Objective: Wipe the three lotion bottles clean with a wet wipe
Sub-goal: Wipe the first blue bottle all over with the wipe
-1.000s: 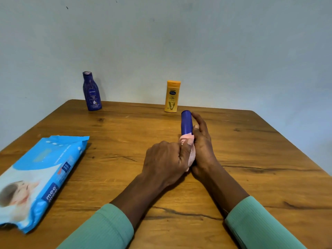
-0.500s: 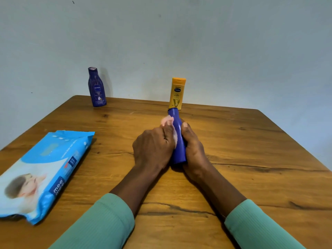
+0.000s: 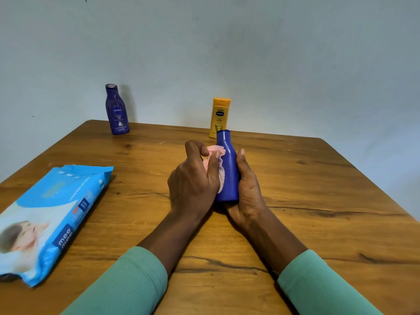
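Note:
A plain blue lotion bottle (image 3: 228, 169) stands in the middle of the wooden table (image 3: 318, 201), with my right hand (image 3: 247, 189) gripping its right side. My left hand (image 3: 193, 180) holds a crumpled pink wet wipe (image 3: 214, 160) and presses it against the bottle's left side. A dark blue lotion bottle (image 3: 117, 110) stands upright at the far left edge. A yellow lotion bottle (image 3: 220, 115) stands upright at the far edge, just behind the held bottle. Both are untouched.
A blue pack of wet wipes (image 3: 47, 214) lies flat on the table's left side. A pale wall rises right behind the far table edge.
My left hand slid the wipe up the held bottle from its base to the neck, then back down along its left side. My right hand stayed on the bottle.

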The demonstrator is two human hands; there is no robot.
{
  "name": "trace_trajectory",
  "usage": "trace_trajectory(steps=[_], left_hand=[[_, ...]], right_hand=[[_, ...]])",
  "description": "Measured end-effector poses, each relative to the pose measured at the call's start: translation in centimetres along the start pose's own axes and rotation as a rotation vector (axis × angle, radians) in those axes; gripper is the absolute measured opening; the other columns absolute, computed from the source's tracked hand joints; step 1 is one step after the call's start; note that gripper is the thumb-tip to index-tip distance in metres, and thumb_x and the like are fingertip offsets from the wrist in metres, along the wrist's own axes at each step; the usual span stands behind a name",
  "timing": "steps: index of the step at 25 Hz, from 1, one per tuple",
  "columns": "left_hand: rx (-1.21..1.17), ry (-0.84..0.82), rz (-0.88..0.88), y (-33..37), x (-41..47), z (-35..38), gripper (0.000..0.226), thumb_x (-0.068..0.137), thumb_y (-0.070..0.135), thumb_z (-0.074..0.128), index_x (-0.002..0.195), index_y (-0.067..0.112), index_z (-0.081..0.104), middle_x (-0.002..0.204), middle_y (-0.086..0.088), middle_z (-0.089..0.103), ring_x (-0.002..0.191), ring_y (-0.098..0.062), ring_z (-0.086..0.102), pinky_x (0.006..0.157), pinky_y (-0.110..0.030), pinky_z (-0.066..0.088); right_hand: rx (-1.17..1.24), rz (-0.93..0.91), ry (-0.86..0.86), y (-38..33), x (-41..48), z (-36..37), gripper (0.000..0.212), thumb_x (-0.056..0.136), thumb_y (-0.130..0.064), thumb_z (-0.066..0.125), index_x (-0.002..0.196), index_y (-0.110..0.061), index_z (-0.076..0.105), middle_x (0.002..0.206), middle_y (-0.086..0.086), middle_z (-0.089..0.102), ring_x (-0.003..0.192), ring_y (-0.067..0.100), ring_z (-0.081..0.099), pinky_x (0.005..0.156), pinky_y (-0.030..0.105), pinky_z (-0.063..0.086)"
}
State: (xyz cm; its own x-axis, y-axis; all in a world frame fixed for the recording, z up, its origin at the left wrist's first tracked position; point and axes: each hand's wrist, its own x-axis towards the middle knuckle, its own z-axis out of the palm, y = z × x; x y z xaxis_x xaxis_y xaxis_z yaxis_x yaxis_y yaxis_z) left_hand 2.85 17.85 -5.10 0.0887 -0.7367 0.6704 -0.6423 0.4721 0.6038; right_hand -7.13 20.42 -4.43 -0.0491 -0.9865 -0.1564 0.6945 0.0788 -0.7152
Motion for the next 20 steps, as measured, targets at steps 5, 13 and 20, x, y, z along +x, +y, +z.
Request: trace_trajectory(steps=[5,13,20], left_hand=[[-0.071,-0.064,0.14,-0.2,-0.4,0.1,0.019,0.104,0.037,0.059,0.11,0.019,0.056,0.088,0.005,0.067,0.071,-0.008,0.064,0.057,-0.016,0.047],[-0.238,0.085,0.055,-1.3,1.6,-0.3,0.02,0.102,0.033,0.066,0.104,0.013,0.065,0.096,0.001,0.068,0.084,-0.009,0.063,0.069,-0.018,0.051],[-0.213,0.084,0.075,-1.0,0.7,0.2,0.02,0.101,0.02,0.065,0.119,0.013,0.072,0.112,-0.003,0.07,0.098,-0.008,0.064,0.081,-0.013,0.05]], right_hand=[[0.021,-0.003,0.03,0.3,0.3,0.0,0.049,0.103,-0.056,0.051,0.125,-0.016,0.068,0.096,0.012,0.078,0.091,0.024,0.076,0.098,0.05,0.056],[-0.172,0.075,-0.023,0.7,0.2,0.3,0.049,0.103,-0.058,0.049,0.121,-0.017,0.07,0.103,0.012,0.078,0.092,0.024,0.07,0.086,0.041,0.055],[-0.179,0.035,-0.004,0.5,0.5,-0.2,0.052,0.103,-0.061,0.046,0.125,-0.021,0.069,0.109,0.013,0.08,0.101,0.028,0.074,0.099,0.052,0.057]])
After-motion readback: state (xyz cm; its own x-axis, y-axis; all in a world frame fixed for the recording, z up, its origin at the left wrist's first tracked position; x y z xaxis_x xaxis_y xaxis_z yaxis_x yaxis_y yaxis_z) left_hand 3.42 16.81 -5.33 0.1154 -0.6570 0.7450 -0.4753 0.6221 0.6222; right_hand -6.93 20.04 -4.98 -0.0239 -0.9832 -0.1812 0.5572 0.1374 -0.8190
